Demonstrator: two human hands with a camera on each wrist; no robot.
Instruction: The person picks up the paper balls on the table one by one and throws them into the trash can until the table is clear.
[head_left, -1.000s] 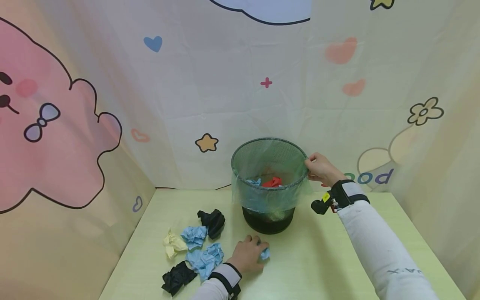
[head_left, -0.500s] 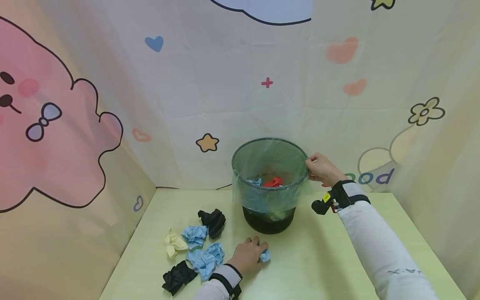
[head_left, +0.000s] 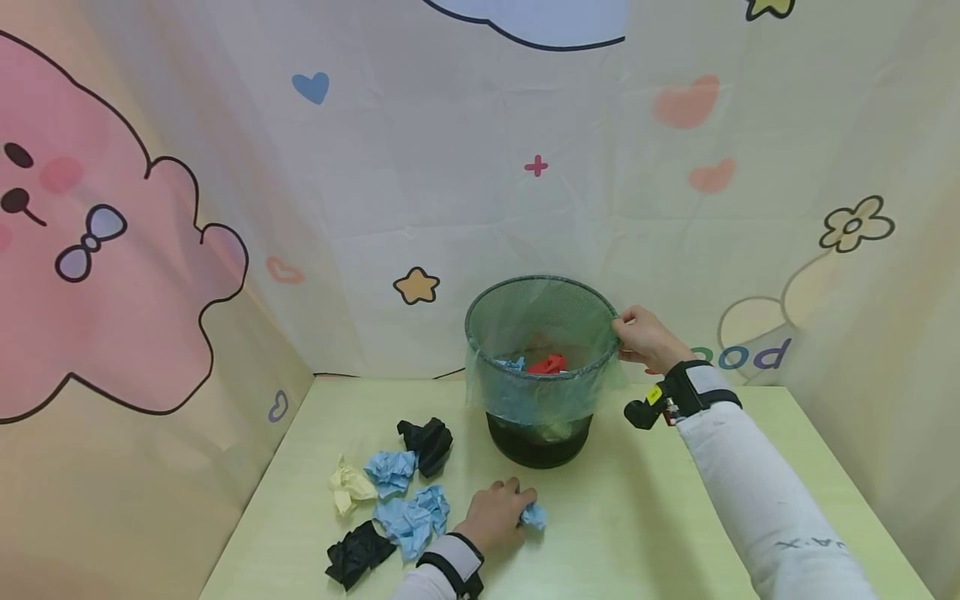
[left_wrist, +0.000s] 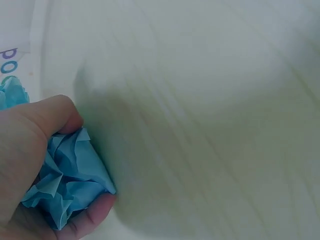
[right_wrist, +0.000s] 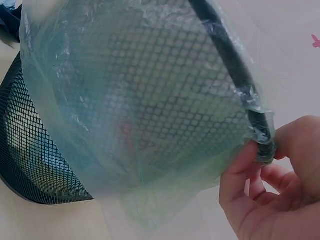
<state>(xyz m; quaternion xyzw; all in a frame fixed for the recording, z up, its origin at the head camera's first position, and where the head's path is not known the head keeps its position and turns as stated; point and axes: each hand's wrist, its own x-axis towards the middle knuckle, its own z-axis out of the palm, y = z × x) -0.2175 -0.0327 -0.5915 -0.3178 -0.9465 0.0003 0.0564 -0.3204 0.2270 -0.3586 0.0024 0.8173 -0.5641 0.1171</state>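
Note:
My left hand [head_left: 495, 515] is low over the table, its thumb and fingers curled round a crumpled ball of blue paper [left_wrist: 75, 175]. In the head view only a bit of that ball shows past the fingertips. With thumb and fingers my right hand [head_left: 651, 340] pinches the right rim of a black mesh wastebasket [head_left: 536, 442], over a green plastic bag [right_wrist: 115, 100] that lines it and folds down outside. Inside the basket lie a red crumpled paper [head_left: 547, 364] and some blue paper [head_left: 513, 364].
Left of my left hand lie more crumpled papers: two black ones [head_left: 426, 446], a pale yellow one [head_left: 349, 487] and blue ones [head_left: 408, 521]. A patterned cloth [head_left: 450, 167] hangs behind the light table [head_left: 615, 533].
The left hand has shifted very slightly, and a little more of the blue paper ball shows beyond its fingers. The right hand keeps its hold on the rim.

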